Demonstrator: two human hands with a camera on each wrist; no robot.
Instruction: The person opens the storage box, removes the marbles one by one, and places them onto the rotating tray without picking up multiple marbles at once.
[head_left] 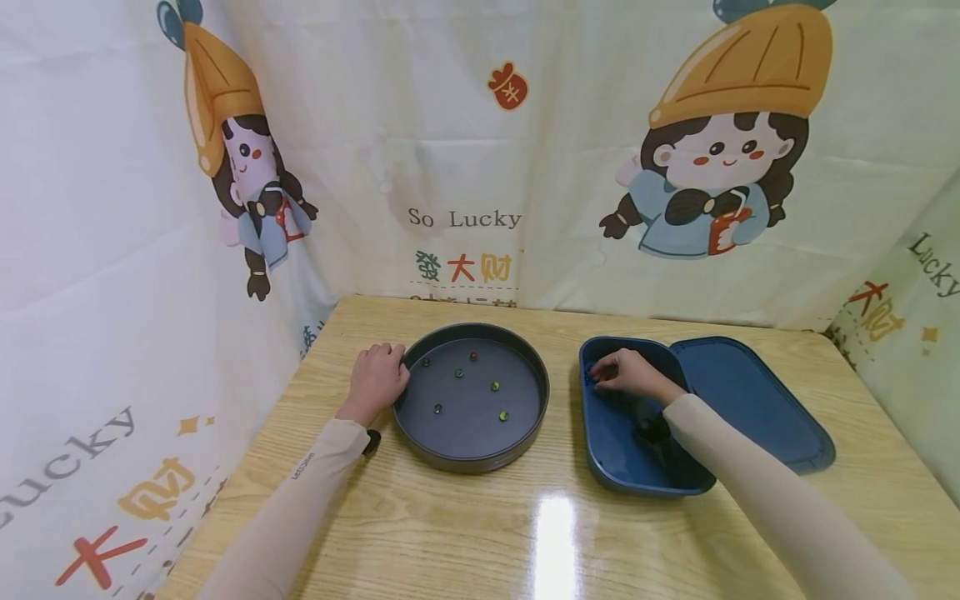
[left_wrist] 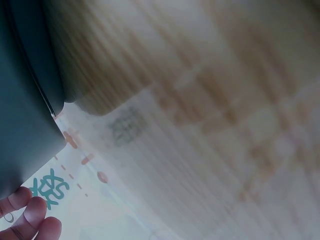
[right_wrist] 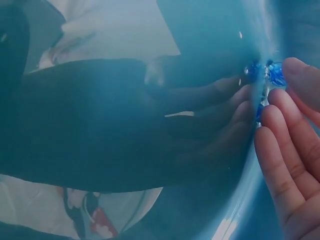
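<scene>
My left hand holds the left rim of a round dark grey pan. In the left wrist view its fingertips lie at the pan's edge. Several small glass marbles lie spread in the pan, among them a yellow-green marble and a red marble. My right hand reaches into a blue rectangular box, at its far left corner. There, its thumb and extended fingers come right up to a blue glass marble, with more blue glass beside the fingertips.
A blue lid lies flat at the box's right, partly behind it. Both stand on a wood-grain table. A printed cloth hangs along the back and sides of the table.
</scene>
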